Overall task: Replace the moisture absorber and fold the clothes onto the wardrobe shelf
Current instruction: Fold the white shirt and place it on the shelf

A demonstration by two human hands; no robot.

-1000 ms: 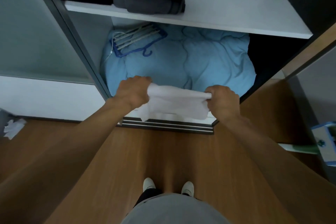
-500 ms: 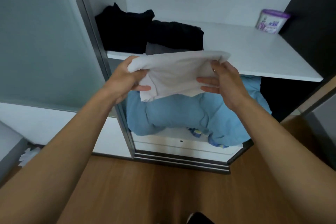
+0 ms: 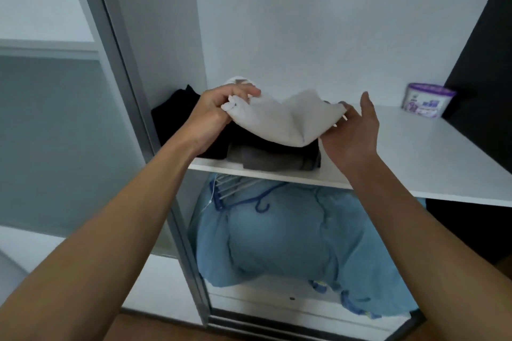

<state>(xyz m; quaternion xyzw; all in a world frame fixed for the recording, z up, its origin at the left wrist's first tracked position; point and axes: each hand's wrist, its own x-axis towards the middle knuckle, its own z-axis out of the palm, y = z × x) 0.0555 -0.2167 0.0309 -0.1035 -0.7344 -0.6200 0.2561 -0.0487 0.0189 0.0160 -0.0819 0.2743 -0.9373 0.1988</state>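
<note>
1. While the left hand (image 3: pixel 219 113) pinches the white garment (image 3: pixel 285 122) by one edge, the right hand (image 3: pixel 352 133) props the other on straight fingers (thumb raised).
2. It hangs just over the dark stack (image 3: pixel 271 160) on the shelf (image 3: pixel 415 152).

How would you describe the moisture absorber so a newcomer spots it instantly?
Find the white wardrobe shelf. At its right back corner stands the moisture absorber. It is a small round tub with purple lid, unlike the dark folded clothes.

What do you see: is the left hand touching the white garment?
Touching. Head view: the left hand grips the white garment at its left edge.
</note>
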